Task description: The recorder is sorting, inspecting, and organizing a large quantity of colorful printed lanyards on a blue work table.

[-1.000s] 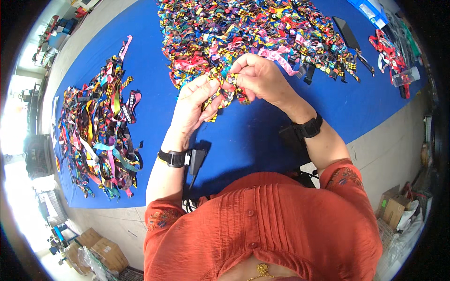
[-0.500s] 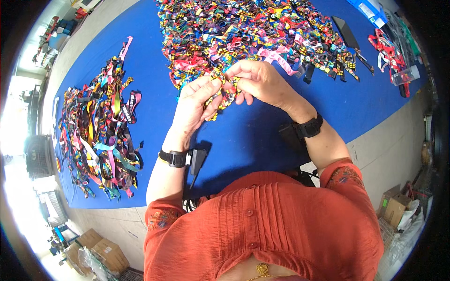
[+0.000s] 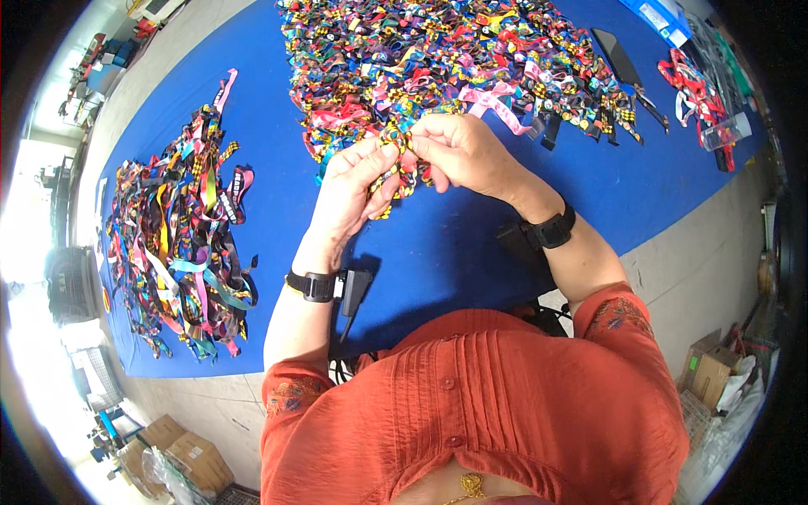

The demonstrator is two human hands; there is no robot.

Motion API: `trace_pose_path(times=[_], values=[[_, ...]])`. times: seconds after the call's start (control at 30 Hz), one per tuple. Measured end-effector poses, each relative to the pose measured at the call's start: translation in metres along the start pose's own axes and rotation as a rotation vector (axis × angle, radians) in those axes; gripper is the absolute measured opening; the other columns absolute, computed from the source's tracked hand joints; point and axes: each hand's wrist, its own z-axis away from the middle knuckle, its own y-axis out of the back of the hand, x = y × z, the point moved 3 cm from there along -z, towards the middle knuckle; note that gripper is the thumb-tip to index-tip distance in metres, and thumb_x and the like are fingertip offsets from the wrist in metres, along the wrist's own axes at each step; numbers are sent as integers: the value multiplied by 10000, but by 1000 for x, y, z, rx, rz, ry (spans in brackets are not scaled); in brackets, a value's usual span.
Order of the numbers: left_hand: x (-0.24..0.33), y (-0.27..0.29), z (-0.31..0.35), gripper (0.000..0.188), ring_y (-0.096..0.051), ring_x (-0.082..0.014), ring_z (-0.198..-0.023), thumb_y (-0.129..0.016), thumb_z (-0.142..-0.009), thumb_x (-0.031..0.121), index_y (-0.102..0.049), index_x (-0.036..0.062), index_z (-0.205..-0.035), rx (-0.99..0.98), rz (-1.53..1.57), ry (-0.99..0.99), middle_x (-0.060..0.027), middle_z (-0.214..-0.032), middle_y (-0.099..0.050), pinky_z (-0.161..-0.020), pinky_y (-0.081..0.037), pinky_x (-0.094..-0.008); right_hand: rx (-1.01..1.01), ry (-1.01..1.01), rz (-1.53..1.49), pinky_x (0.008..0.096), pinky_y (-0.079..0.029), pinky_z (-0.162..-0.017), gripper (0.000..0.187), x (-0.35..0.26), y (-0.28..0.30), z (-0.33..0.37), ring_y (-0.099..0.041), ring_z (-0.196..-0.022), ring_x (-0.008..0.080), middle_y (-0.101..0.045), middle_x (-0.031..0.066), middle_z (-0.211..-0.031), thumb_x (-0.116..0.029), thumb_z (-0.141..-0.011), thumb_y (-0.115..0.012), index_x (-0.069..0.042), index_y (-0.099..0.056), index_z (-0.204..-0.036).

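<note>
Both hands are raised over the near edge of a big heap of patterned fabric straps [image 3: 438, 67] on the blue-covered table [image 3: 471, 244]. Between them is a black, yellow and red printed strap [image 3: 402, 172], bunched into a small loop. My left hand [image 3: 358, 181] pinches it with thumb and forefinger. From the other side, my right hand [image 3: 459, 151] grips the same strap with closed fingertips. The strap's ends are partly hidden by the fingers. A pink strap [image 3: 497, 108] lies at the heap's edge, just beyond my right hand.
Another pile of loose straps [image 3: 181, 244] lies at the table's left. Scissors [image 3: 652, 109] and a dark flat phone-like slab [image 3: 617, 55] are right of the heap. Farther right are red straps [image 3: 699, 93], a clear plastic container [image 3: 726, 132] and a blue box [image 3: 658, 18]. Cardboard boxes [image 3: 198, 461] stand on the floor.
My right hand has shifted slightly left, closer to my left hand, and the strap between them is drawn together. My left hand stays almost where it was.
</note>
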Motion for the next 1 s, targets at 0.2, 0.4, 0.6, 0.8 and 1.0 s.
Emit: trace_pose_path(times=[0.2,0.4,0.6,0.8,1.0], values=[[-2,1,-3,248,-344,-35,-369,-574,-1034,243,-674,19,-1003,75,37,-13,1,-575,-552,-354,-241,-204,-110,-56,-50,228,-465,-490,156,-4,2,0,-619,-539,89,-669,30,-787,-153,-998,-599,-2,-636,-1009],[-2,-2,-2,246,-352,-38,-369,-542,-1053,238,-642,13,-1040,71,20,-94,-36,-629,-596,-355,-254,-206,-100,-31,-63,223,-454,-467,180,-7,-2,0,-620,-529,92,-700,51,-785,-163,-950,-681,-2,-664,-1029],[9,-3,-3,201,-427,-76,-375,-483,-1075,230,-518,34,-1104,132,35,-257,-184,-852,-721,-362,-343,-201,77,-58,-93,217,-419,-456,177,-5,9,-2,-576,-490,66,-631,8,-619,-230,-922,-695,-58,-671,-890],[13,0,-9,158,-551,-125,-452,-508,-1064,209,-520,52,-1045,261,0,-379,-200,-943,-726,-455,-459,-229,191,-47,-238,213,-395,-434,190,3,18,-6,-536,-466,71,-583,0,-608,-230,-952,-681,-74,-623,-859],[15,4,-15,229,-649,-148,-621,-586,-1033,258,-576,60,-919,298,68,-382,-158,-966,-735,-605,-527,-284,225,-39,-374,213,-375,-433,204,9,23,-7,-530,-472,76,-557,-7,-599,-242,-969,-670,-88,-611,-847]])
